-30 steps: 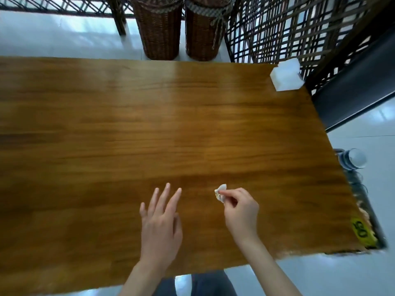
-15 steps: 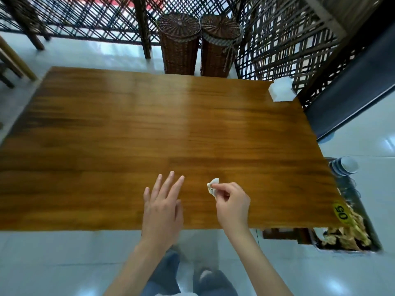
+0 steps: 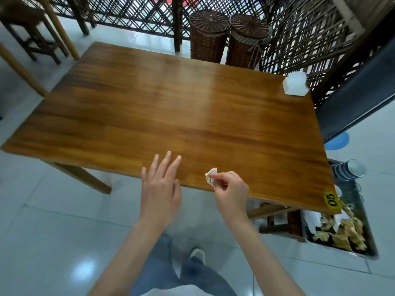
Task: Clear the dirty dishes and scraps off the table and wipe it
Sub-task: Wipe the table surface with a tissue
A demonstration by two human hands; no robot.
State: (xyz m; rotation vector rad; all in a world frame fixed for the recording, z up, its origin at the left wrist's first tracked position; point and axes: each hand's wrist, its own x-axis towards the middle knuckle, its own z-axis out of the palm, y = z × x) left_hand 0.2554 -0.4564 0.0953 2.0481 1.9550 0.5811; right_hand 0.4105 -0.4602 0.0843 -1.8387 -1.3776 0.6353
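**Scrap of crumpled white tissue held at the near edge of the surface**

Scrap of crumpled white tissue (image 3: 211, 176): you pinch it between the thumb and curled fingers of your right hand (image 3: 230, 194), which sits over the near edge of the brown wooden rectangular surface (image 3: 175, 116). The scrap projects from the fingertips toward the left. Whether it touches the wood cannot be determined.

Your left hand (image 3: 161, 185) is spread wide with straight fingers and holds nothing. Its fingertips extend over the near edge of the surface; the palm lies over the pale tiled floor (image 3: 53, 231). The two hands are near each other but apart.

A white translucent box-shaped napkin holder (image 3: 295, 86) stands at the far right corner of the surface. A round yellow label marked "05" (image 3: 331, 199) sits at the near right corner.

To the right of the surface, below its level, a dark rectangular metal tray (image 3: 370, 245) contains yellowish food scraps (image 3: 339, 233). Just beyond them, a stack of white and blue bowls (image 3: 350, 169) lies tilted on its side.

Two brown wicker cylindrical baskets with lids (image 3: 228, 37) stand on the floor behind the far edge, against a dark lattice screen (image 3: 132, 11). Wooden chair legs (image 3: 55, 26) are visible at the far left. Your blue trousers and one pale shoe (image 3: 197, 255) appear below the hands.
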